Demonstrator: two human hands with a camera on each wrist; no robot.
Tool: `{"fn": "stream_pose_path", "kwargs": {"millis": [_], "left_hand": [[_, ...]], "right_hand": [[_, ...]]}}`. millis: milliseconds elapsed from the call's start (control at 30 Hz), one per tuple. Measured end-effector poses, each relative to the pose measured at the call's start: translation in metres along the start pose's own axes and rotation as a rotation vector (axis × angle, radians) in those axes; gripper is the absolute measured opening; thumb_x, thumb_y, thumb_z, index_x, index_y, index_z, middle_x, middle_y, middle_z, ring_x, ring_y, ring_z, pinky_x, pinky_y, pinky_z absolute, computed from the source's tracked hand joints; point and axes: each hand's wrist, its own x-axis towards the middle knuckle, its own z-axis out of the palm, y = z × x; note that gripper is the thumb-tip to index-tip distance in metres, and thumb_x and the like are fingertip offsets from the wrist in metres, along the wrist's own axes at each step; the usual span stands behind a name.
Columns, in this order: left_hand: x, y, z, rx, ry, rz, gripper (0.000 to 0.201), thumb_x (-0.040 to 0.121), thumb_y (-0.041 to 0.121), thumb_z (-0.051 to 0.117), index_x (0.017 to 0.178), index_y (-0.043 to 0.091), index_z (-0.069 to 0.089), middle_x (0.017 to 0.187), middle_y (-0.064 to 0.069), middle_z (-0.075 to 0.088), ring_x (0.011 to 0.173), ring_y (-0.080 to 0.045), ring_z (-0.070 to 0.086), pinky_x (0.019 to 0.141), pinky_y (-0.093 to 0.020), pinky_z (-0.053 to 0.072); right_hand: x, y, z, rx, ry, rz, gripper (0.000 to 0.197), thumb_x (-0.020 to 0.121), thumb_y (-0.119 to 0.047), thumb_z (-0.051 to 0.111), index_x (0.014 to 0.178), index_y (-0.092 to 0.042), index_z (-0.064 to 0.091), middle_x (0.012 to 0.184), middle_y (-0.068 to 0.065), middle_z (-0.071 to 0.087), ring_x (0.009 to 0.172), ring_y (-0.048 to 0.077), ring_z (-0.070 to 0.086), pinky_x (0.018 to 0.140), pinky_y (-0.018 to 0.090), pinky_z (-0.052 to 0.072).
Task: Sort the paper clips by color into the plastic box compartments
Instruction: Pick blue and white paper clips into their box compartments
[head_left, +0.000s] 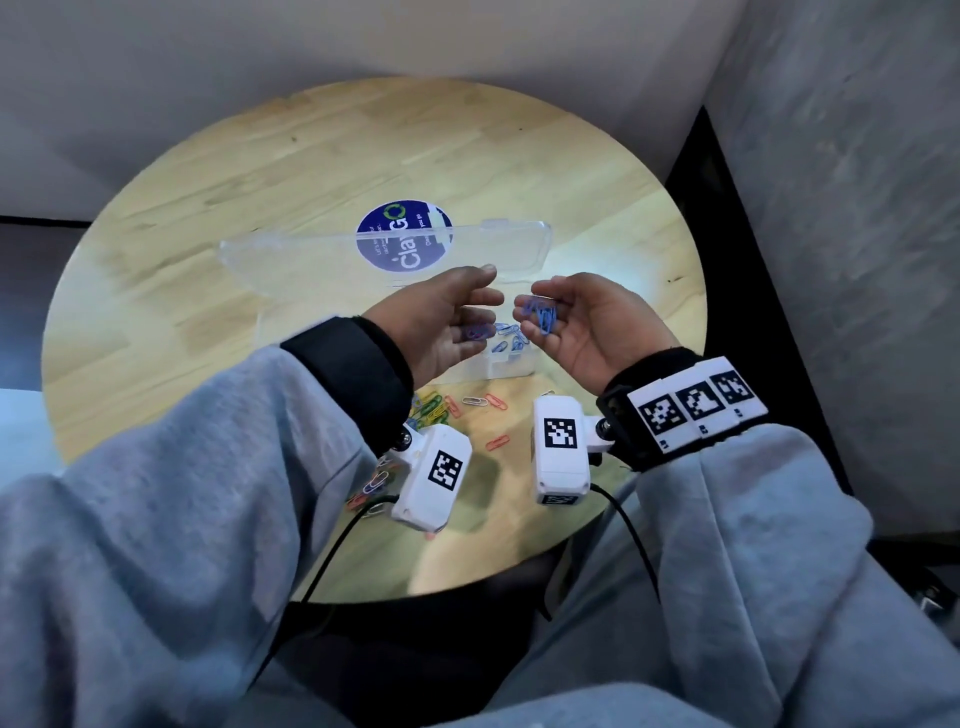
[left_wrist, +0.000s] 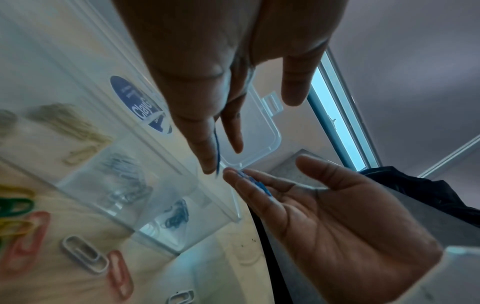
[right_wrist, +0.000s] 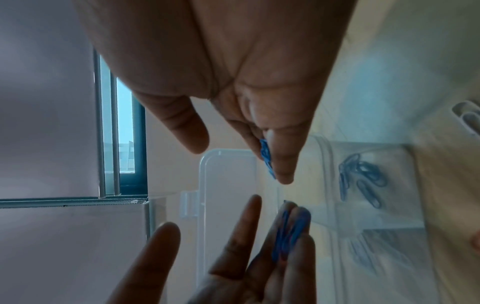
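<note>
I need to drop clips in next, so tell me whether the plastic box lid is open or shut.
Open. The clear lid stands raised behind the plastic box, and blue paper clips lie uncovered in one compartment.

Both forearms reach forward in grey sleeves, each wrist strapped with a dark band carrying a white camera block underneath. The left hand is turned palm-up, its fingers stretched out nearly straight toward the other hand, thumb raised above them. The right hand faces it, also palm-up and cupped, fingers loosely bent inward (a small bunch of blue clips lies across them). The two sets of fingertips sit close together, just apart. From the right wrist view, the thumb stands off to one side, separate from the bent fingers; the left hand's fingers fan slightly apart.
</note>
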Motion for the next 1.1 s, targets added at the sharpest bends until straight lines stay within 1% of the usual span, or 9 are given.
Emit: {"fn": "stream_pose_path", "kwargs": {"millis": [133, 267, 333, 500, 633, 700, 800, 867, 1100], "left_hand": [[0.005, 0.001, 0.006, -0.032, 0.004, 0.018, 0.023, 0.093, 0.036, 0.049, 0.09, 0.015, 0.057, 0.091, -0.004, 0.052, 0.089, -0.013, 0.053, 0.077, -0.021, 0.045], [0.007, -0.002, 0.006, -0.038, -0.009, 0.049, 0.032, 0.076, 0.042, 0.059, 0.097, 0.018, 0.058, 0.1, -0.001, 0.051, 0.099, -0.011, 0.053, 0.08, -0.019, 0.045], [0.007, -0.004, 0.005, -0.022, 0.005, 0.072, 0.029, 0.086, 0.038, 0.059, 0.105, 0.016, 0.056, 0.102, -0.001, 0.052, 0.103, -0.012, 0.052, 0.081, -0.018, 0.044], [-0.003, -0.002, 0.003, 0.081, -0.01, 0.154, 0.009, 0.094, 0.022, 0.052, 0.094, 0.015, 0.057, 0.084, -0.002, 0.059, 0.075, -0.012, 0.06, 0.066, -0.018, 0.05], [-0.013, -0.008, -0.004, 0.676, 0.063, 0.25, 0.006, 0.091, 0.021, 0.056, 0.088, 0.017, 0.06, 0.071, 0.001, 0.055, 0.06, -0.013, 0.053, 0.053, -0.019, 0.043], [-0.015, -0.012, -0.012, 1.143, 0.149, 0.298, 0.011, 0.087, 0.027, 0.06, 0.097, 0.023, 0.06, 0.075, 0.005, 0.054, 0.072, -0.017, 0.053, 0.063, -0.025, 0.041], [-0.012, -0.018, -0.02, 1.633, 0.267, 0.361, 0.033, 0.084, 0.027, 0.059, 0.117, 0.028, 0.054, 0.105, 0.001, 0.055, 0.106, -0.023, 0.05, 0.078, -0.03, 0.04], [-0.008, -0.022, -0.023, 1.815, 0.267, 0.385, 0.033, 0.084, 0.021, 0.057, 0.117, 0.026, 0.055, 0.116, -0.002, 0.055, 0.112, -0.026, 0.048, 0.077, -0.03, 0.035], [-0.009, -0.035, -0.025, 1.97, 0.193, 0.404, 0.047, 0.085, 0.0, 0.043, 0.124, 0.024, 0.05, 0.109, -0.007, 0.052, 0.105, -0.027, 0.049, 0.067, -0.031, 0.033]], "right_hand": [[0.005, -0.001, 0.003, -0.021, -0.038, 0.056, 0.015, 0.092, -0.021, 0.042, 0.085, -0.009, 0.047, 0.086, 0.008, 0.045, 0.073, 0.017, 0.047, 0.064, 0.023, 0.043], [0.002, -0.001, 0.004, -0.066, -0.065, 0.082, 0.018, 0.094, -0.025, 0.039, 0.09, -0.009, 0.048, 0.098, 0.008, 0.041, 0.094, 0.019, 0.044, 0.075, 0.024, 0.041], [0.001, -0.002, 0.002, -0.094, -0.041, 0.065, 0.019, 0.094, -0.023, 0.04, 0.092, -0.008, 0.051, 0.103, 0.009, 0.047, 0.101, 0.02, 0.047, 0.077, 0.023, 0.043], [-0.003, -0.006, -0.006, -0.181, 0.003, -0.018, 0.018, 0.093, -0.017, 0.043, 0.096, -0.008, 0.058, 0.099, 0.01, 0.058, 0.092, 0.021, 0.058, 0.078, 0.026, 0.048], [-0.009, -0.01, -0.013, -0.511, 0.091, -0.121, 0.013, 0.091, -0.015, 0.047, 0.085, -0.013, 0.058, 0.076, 0.003, 0.055, 0.063, 0.016, 0.053, 0.058, 0.025, 0.044], [-0.01, -0.011, -0.017, -0.707, 0.171, -0.161, 0.01, 0.09, -0.017, 0.05, 0.083, -0.014, 0.056, 0.072, 0.0, 0.053, 0.059, 0.015, 0.049, 0.056, 0.025, 0.04], [-0.008, -0.007, -0.022, -0.949, 0.249, -0.251, 0.015, 0.088, -0.023, 0.055, 0.074, -0.019, 0.051, 0.069, -0.004, 0.051, 0.063, 0.014, 0.048, 0.062, 0.027, 0.041], [-0.008, -0.003, -0.022, -1.085, 0.253, -0.33, 0.012, 0.087, -0.024, 0.057, 0.076, -0.02, 0.053, 0.071, -0.006, 0.051, 0.065, 0.013, 0.049, 0.064, 0.025, 0.04], [-0.003, 0.003, -0.024, -1.407, 0.27, -0.502, 0.016, 0.083, -0.026, 0.064, 0.098, -0.022, 0.064, 0.104, 0.0, 0.05, 0.104, 0.022, 0.053, 0.086, 0.03, 0.043]]}}
